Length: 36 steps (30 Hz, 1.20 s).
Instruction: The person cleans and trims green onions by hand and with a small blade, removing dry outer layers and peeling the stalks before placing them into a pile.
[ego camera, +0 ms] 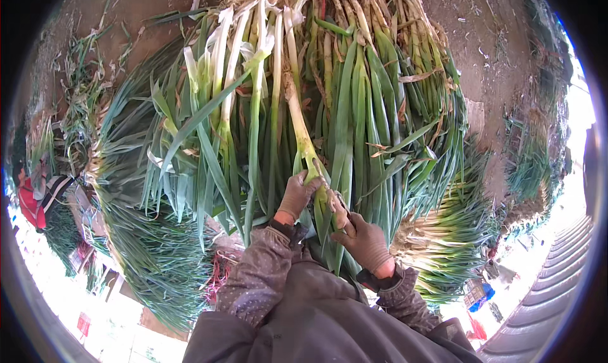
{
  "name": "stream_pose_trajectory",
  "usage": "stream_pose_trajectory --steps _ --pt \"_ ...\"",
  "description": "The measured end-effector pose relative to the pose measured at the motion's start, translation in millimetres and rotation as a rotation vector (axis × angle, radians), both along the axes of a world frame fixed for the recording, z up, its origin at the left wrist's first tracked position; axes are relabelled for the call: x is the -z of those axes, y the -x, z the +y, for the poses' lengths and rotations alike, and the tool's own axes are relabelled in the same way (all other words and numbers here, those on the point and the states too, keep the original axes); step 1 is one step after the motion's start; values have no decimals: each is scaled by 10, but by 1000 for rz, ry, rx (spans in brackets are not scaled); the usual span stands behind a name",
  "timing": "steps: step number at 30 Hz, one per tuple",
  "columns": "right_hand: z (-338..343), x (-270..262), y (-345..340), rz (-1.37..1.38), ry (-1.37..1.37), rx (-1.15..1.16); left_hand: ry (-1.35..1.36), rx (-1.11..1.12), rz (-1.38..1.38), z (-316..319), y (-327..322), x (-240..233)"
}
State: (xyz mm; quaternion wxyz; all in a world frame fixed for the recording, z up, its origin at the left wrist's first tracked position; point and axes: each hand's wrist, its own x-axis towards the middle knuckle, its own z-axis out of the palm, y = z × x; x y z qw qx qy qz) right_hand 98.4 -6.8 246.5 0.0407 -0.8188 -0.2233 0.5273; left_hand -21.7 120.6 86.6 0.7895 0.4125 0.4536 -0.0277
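Both hands wear tan gloves. My left hand (299, 196) is closed around the green upper part of a large green onion (299, 121), whose white, soil-stained shaft points away from me. Close to its right, my right hand (363, 242) pinches a brownish strip of outer leaf (338, 211) beside the same stalk. A thin dark object lies near my right fingers; what it is cannot be told. Below and beyond the hands spreads a big heap of green onions, with cleaner white shafts (235, 64) at the left and brown, rooty ones (420, 21) at the right.
Stacked green onion bundles lie at the left (152, 249) and right (441, 239). Peeled leaf scraps (85, 87) litter the dirt ground (468, 45). Red ties (221, 273) lie left of my body. Part of a person in red (32, 201) shows at the far left.
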Motion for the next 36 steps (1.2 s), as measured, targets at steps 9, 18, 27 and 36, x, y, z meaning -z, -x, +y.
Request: stream_pose_trajectory --steps 9,18,27,36 --pt "211 295 -24 -99 -182 -170 87 -40 -24 81 97 -9" --pt "768 1058 -216 -200 -174 -150 -87 108 -28 126 174 68" --pt "1438 1469 -432 -218 -182 -73 44 35 -29 169 249 66" --pt "1092 1461 -664 -319 -506 -437 196 28 -91 221 120 32"
